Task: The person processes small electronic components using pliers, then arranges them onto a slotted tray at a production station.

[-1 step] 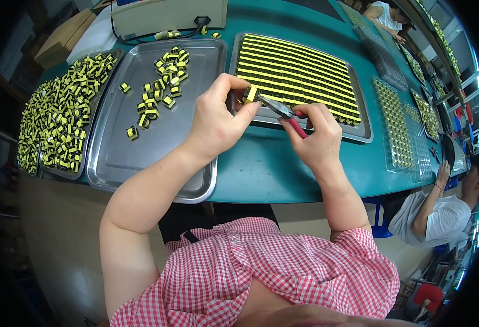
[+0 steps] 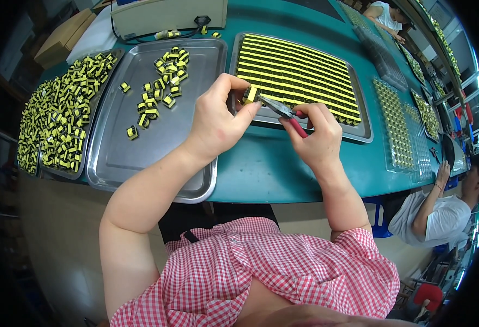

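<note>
Between the thumb and fingers of my left hand (image 2: 217, 114) is a small transformer (image 2: 251, 94), black with yellow tape. My right hand (image 2: 318, 133) is closed around the red handles of a pair of pliers (image 2: 279, 107). The pliers' narrow jaws point left and reach the transformer's right side; whether they grip any part of it is too small to tell. Just beyond both hands lies a metal tray (image 2: 366, 128) with transformers set in close rows. Left of my left hand, another metal tray (image 2: 125, 158) bears a loose scatter of them.
At far left, a heaped tray of transformers (image 2: 70, 120) adjoins the scatter tray. A beige machine (image 2: 168, 22) stands behind, beside a cardboard box (image 2: 65, 38). Clear plastic trays (image 2: 395, 128) lie to the right. Two people (image 2: 433, 218) sit farther along on the right.
</note>
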Demonstrator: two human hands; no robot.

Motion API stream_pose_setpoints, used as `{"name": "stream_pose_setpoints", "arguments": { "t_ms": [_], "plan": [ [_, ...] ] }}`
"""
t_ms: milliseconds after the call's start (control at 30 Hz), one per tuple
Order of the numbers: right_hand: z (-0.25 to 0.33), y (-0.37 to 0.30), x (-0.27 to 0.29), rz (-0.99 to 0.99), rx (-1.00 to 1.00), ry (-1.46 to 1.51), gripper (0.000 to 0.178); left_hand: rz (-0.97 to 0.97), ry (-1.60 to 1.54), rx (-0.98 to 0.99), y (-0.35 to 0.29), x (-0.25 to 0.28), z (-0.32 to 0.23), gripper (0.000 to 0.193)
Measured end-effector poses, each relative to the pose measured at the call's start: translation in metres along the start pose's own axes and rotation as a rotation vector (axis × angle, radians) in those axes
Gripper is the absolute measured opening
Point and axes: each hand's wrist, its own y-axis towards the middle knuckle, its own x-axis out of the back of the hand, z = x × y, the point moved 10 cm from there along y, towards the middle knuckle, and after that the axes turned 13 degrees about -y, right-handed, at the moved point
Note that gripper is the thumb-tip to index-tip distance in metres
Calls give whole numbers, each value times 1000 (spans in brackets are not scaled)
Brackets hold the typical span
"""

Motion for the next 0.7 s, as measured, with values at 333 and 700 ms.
{"name": "stream_pose_setpoints", "arguments": {
  "t_ms": [333, 700],
  "plan": [
    [2, 2, 1, 8, 44, -61, 24, -28, 98, -76, -2, 2, -8, 23],
    [3, 1, -5, 26, -7, 2, 26, -6, -162, 112, -1, -2, 23, 26]
  ]
}}
